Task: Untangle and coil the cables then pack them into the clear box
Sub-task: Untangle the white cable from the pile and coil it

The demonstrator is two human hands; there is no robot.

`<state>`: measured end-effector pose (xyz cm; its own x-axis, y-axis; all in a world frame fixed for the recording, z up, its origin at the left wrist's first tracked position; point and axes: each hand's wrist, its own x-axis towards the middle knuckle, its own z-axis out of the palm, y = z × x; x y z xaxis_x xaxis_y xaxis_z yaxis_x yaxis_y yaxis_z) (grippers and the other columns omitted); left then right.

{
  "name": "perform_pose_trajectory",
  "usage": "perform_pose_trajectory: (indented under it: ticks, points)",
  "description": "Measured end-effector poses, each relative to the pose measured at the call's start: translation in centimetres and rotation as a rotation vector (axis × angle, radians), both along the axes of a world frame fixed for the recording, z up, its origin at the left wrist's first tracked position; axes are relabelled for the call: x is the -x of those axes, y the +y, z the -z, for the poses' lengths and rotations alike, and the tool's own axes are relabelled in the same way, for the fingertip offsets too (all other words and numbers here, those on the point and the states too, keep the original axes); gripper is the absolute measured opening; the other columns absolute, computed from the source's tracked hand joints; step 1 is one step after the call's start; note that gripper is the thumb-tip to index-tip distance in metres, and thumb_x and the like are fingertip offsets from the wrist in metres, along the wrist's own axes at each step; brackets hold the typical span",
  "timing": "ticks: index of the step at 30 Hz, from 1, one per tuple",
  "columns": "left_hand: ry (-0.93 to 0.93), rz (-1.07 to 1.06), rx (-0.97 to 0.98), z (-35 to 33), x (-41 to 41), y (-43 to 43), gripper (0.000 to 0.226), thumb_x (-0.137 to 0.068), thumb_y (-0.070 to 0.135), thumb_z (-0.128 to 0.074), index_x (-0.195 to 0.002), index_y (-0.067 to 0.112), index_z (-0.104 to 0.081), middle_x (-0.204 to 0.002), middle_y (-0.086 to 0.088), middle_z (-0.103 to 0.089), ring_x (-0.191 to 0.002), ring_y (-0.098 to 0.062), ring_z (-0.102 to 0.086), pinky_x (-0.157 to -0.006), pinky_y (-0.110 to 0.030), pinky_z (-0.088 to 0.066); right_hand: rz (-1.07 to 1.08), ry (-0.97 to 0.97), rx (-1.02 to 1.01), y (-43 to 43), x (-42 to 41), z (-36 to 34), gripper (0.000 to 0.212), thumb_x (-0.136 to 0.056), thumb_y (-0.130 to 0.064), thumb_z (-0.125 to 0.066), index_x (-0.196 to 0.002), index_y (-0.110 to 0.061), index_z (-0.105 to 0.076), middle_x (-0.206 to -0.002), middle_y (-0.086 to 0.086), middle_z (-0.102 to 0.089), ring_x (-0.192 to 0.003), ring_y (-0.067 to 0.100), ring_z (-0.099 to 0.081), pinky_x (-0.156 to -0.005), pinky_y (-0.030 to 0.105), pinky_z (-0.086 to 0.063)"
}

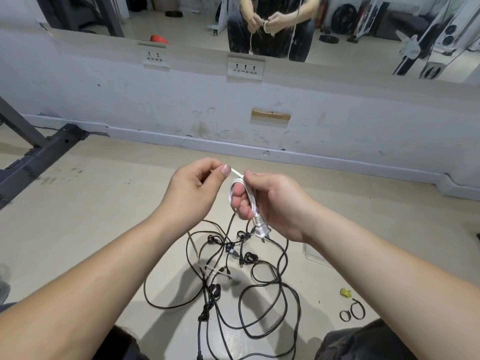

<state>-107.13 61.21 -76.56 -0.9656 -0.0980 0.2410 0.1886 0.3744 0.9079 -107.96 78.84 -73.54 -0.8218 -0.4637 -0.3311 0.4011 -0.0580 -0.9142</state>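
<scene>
A beige floor point(78, 216) fills the lower half, scuffed with dark marks toward 9 o'clock. A pale grey wall point(104, 94) runs across from 9 to 3 o'clock, stained and chipped, with a grey skirting board point(233, 146) along its foot. Near 12 o'clock a rectangular hole point(270, 115) in the wall shows brown material. Higher up sit a double socket plate point(155, 57) at 11 o'clock and a triple socket plate point(245, 67) at 12 o'clock. A mirror point(181, 19) spans the top edge, reflecting black weight plates point(344, 15) at 1 o'clock. A dark metal frame point(39, 152) stands on the floor at 9 o'clock. The light is soft and even.
</scene>
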Motion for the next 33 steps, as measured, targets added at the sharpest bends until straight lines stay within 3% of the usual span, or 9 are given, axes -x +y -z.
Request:
perform_pose_trajectory:
  ticks: [6, 10, 13, 15, 17, 20, 23, 27, 33]
  points:
    - [-0.351, 0.236, 0.058, 2.5, -1.7, 1.6, 0.030, -0.110, 0.035, -0.042, -0.092, 0.041, -0.065, -0.061, 0.002, -0.063, -0.051, -0.011, -0.052, -0.056, -0.028, -0.044, 0.103, -0.240, 0.296, 1.2, 0.2, -0.8, 0.035, -0.106, -0.018, -0.031, -0.076, -0.009, -0.048, -0.091, 0.026, -0.069, -0.068, 0.028, -0.058, -0.066, 0.031, -0.041]
    - [-0.524, 0.382, 0.072, 3.6, -3.1, 3.6, 0.023, -0.110, 0.037, -0.037, -0.102, 0.033, -0.058, -0.066, -0.009, -0.067, -0.053, -0.021, -0.059, -0.058, -0.033, -0.048, 0.226, -0.122, 0.269, 1.3, 0.8, -0.1, 0.035, -0.109, -0.015, -0.033, -0.080, -0.007, -0.051, -0.104, 0.028, -0.073, -0.080, 0.030, -0.073, -0.072, 0.031, -0.060]
    - [-0.398, 0.434, 0.510, 3.1, -3.5, 3.9, 0.016, -0.106, 0.040, -0.040, -0.091, 0.042, -0.046, -0.069, -0.002, -0.067, -0.057, -0.017, -0.064, -0.063, -0.034, -0.051, 0.351, 0.141, -0.033, 1.7, 1.4, 1.0, 0.030, -0.109, -0.015, -0.045, -0.086, -0.006, -0.062, -0.103, 0.020, -0.074, -0.090, 0.026, -0.071, -0.089, 0.038, -0.059]
    - [-0.238, 0.438, 0.710, 2.2, -3.3, 3.9, 0.015, -0.101, 0.036, -0.046, -0.086, 0.037, -0.043, -0.065, 0.005, -0.058, -0.068, -0.024, -0.062, -0.063, -0.037, -0.047, 0.329, 0.319, -0.340, 2.2, 1.6, 1.7, 0.027, -0.106, -0.021, -0.052, -0.087, -0.009, -0.067, -0.099, 0.018, -0.074, -0.085, 0.024, -0.064, -0.081, 0.042, -0.054]
    - [-0.137, 0.384, 0.693, 1.1, -3.0, 3.5, 0.020, -0.095, 0.037, -0.051, -0.077, 0.031, -0.048, -0.060, 0.007, -0.054, -0.064, -0.019, -0.056, -0.061, -0.037, -0.047, 0.217, 0.495, -0.621, 2.4, 1.5, 2.1, 0.026, -0.104, -0.028, -0.055, -0.084, -0.017, -0.067, -0.096, 0.019, -0.073, -0.077, 0.025, -0.061, -0.071, 0.040, -0.051]
    - [-0.129, 0.293, 0.348, -0.4, -2.4, 2.6, 0.019, -0.094, 0.030, -0.064, -0.075, 0.028, -0.063, -0.059, 0.014, -0.059, -0.055, -0.007, -0.051, -0.056, -0.029, -0.044, 0.113, 0.620, -0.729, 1.8, 1.1, 2.2, 0.030, -0.103, -0.029, -0.055, -0.076, -0.018, -0.061, -0.071, 0.004, -0.064, -0.065, 0.017, -0.054, -0.063, 0.034, -0.045]
    - [-0.105, 0.279, 0.068, -1.5, -2.0, 1.6, 0.021, -0.096, 0.008, -0.068, -0.079, 0.020, -0.069, -0.063, 0.015, -0.068, -0.057, -0.001, -0.056, -0.058, -0.019, -0.043, 0.068, 0.464, -0.538, 0.9, 0.7, 1.6, 0.038, -0.106, -0.027, -0.047, -0.074, -0.013, -0.059, -0.067, 0.007, -0.061, -0.059, 0.017, -0.051, -0.049, 0.027, -0.034]
    - [-0.053, 0.245, -0.118, -1.9, -1.5, 0.5, 0.003, -0.096, 0.007, -0.071, -0.094, 0.010, -0.072, -0.075, -0.008, -0.069, -0.065, -0.016, -0.061, -0.068, -0.023, -0.051, -0.021, 0.140, -0.142, 0.4, 0.0, 0.5, 0.038, -0.107, -0.021, -0.041, -0.076, -0.006, -0.057, -0.077, 0.022, -0.065, -0.062, 0.027, -0.050, -0.059, 0.037, -0.035]
    - [-0.248, 0.211, -0.148, 0.2, -0.9, 0.0, 0.022, -0.108, 0.016, -0.051, -0.096, 0.019, -0.070, -0.074, -0.003, -0.060, -0.058, -0.018, -0.053, -0.061, -0.031, -0.045, 0.002, -0.128, 0.240, 1.0, -0.4, -1.2, 0.036, -0.104, -0.019, -0.035, -0.072, -0.010, -0.049, -0.082, 0.023, -0.065, -0.064, 0.026, -0.053, -0.064, 0.031, -0.042]
